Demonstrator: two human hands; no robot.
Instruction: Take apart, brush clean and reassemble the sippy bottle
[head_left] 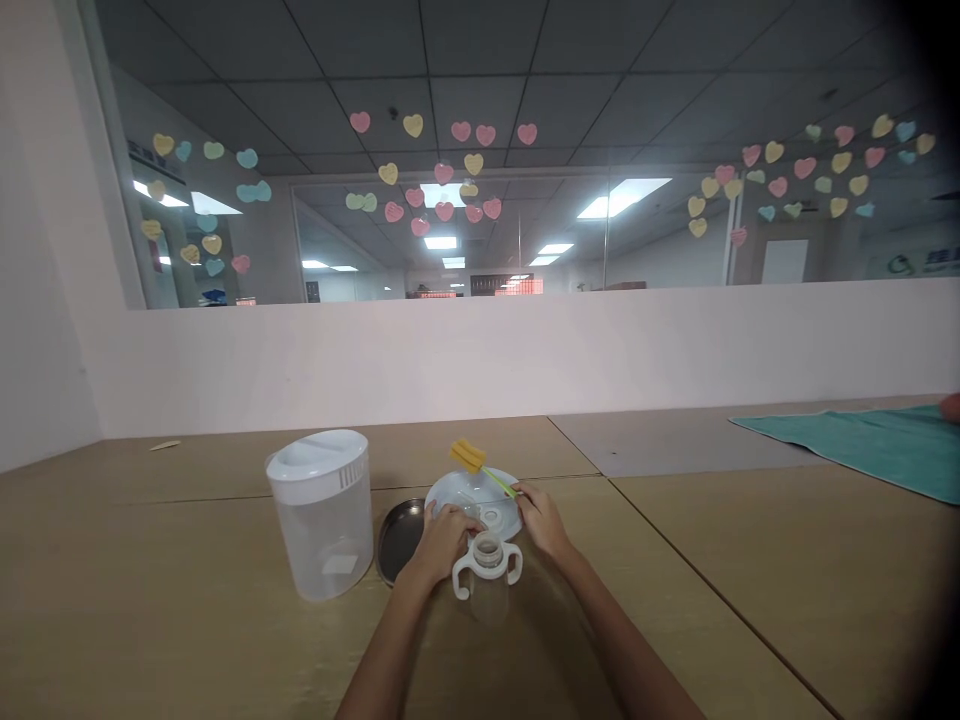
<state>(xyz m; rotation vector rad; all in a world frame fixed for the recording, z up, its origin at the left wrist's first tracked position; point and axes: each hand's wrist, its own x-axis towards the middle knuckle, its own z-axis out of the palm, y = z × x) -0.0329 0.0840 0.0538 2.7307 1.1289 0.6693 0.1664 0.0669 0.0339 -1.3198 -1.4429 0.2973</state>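
Note:
My right hand [541, 518] is closed on the thin green handle of a sponge brush [469, 455], whose yellow head points up and left above a white bowl [442, 484]. At the bowl's near left edge, my left hand [448, 540] has its fingers curled down. What those fingers grip is hidden; a clear rounded piece [468, 504] shows just beyond them. A white ring-shaped part [491, 517] lies in the bowl. Nearer to me stands a clear baby bottle [489, 595], uncapped, with a white two-handled ring round its neck.
Left of the bowl are a dark round pan [399, 542] and a tall translucent bucket [322, 530] with a white lid. A teal cloth [877, 445] lies at the far right, with part of a hand at its edge. A low wall and window stand behind the table.

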